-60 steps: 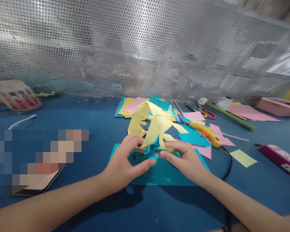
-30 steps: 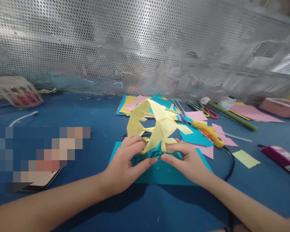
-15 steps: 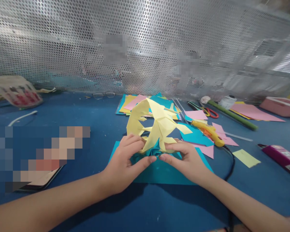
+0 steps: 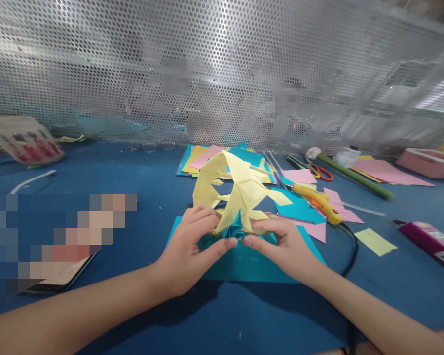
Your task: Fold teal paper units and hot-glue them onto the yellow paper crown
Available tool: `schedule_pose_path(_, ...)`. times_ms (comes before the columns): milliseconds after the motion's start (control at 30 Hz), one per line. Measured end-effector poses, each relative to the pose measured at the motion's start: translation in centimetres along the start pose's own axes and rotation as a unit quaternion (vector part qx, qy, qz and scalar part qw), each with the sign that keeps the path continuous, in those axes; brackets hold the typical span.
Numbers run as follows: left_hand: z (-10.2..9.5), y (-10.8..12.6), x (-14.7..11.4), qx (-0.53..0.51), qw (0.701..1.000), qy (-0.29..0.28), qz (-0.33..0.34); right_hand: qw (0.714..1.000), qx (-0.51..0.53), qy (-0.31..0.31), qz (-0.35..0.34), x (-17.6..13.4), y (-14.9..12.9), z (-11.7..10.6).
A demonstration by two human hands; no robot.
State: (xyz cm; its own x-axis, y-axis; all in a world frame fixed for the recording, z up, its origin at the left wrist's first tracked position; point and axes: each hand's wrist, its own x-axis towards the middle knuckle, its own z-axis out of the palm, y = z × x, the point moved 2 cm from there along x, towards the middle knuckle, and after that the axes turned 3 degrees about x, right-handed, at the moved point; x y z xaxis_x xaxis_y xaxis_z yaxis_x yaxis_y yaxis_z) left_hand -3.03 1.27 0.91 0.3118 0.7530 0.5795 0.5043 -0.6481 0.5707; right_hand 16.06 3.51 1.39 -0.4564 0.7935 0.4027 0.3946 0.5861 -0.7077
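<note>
A folded yellow paper model [image 4: 240, 190] with pointed flaps and curved arms stands upright in front of me, a crumpled blue paper piece [image 4: 234, 229] at its base. My left hand [image 4: 196, 236] closes round the base from the left, its thumb pressed on the blue piece. From the other side, my right hand [image 4: 281, 244] pinches the same base, thumb and fingers bent. The two thumb tips nearly meet. Fingers behind the paper are partly hidden. Beneath both hands lies a flat blue paper sheet [image 4: 244, 268].
A yellow glue gun [image 4: 320, 201] with a black cord lies right, among pink and blue scraps. Behind are a stack of coloured paper [image 4: 203, 154], scissors [image 4: 323, 172] and a green stick [image 4: 355, 175]. A purple power strip [image 4: 431, 241] sits far right, a clear tub [image 4: 25, 140] far left.
Both hands hold almost the same place on the paper model. The whole view has shifted very slightly; nothing was let go.
</note>
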Motion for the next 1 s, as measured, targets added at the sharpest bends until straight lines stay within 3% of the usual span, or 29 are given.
schedule_pose_path(1000,0.08,0.07,0.07,-0.004,1.0,-0.006,-0.003,1.0,0.014,-0.007,-0.019,0.26,-0.58,-0.02)
